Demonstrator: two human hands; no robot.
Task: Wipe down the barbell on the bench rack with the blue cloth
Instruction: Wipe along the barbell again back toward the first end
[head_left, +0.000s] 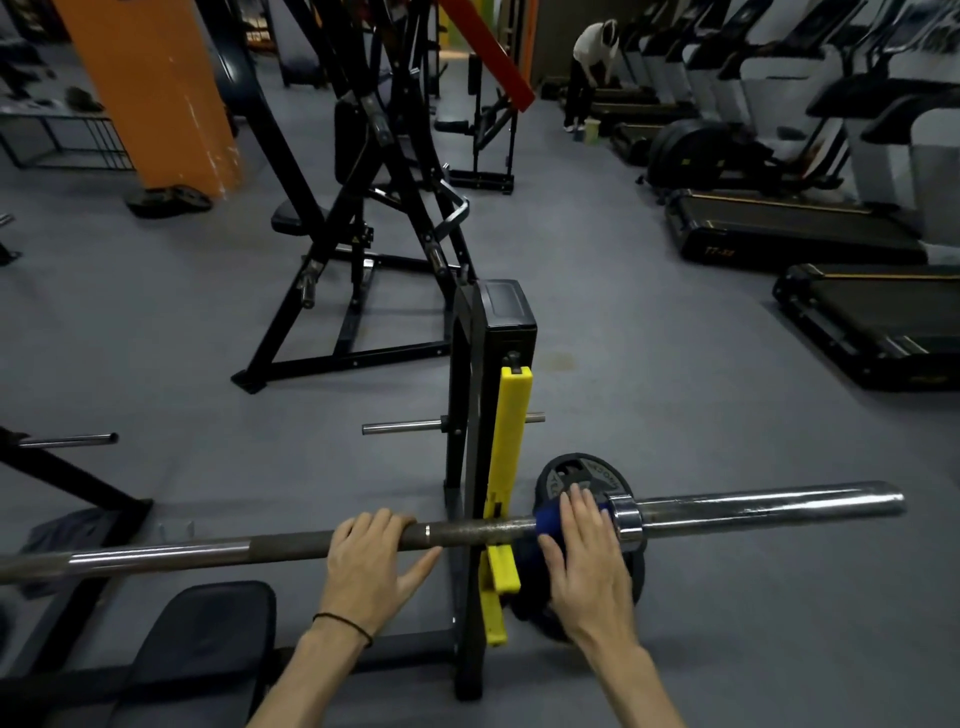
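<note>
The barbell (467, 531) lies across the lower part of the view on the bench rack's black upright (470, 415) with its yellow guard (506, 447). My left hand (371, 558) is curled over the knurled shaft left of the upright. The blue cloth (546, 519) is wrapped round the shaft just inside the chrome collar (626, 522). My right hand (589, 566) presses it onto the bar, fingers over the top. The bare chrome sleeve (769, 506) sticks out to the right.
A black weight plate (584, 475) stands behind the cloth by the rack. The bench pad (208, 644) is at lower left. A black frame machine (363, 218) stands ahead, treadmills (789, 228) line the right, and a person (592, 67) bends over far back.
</note>
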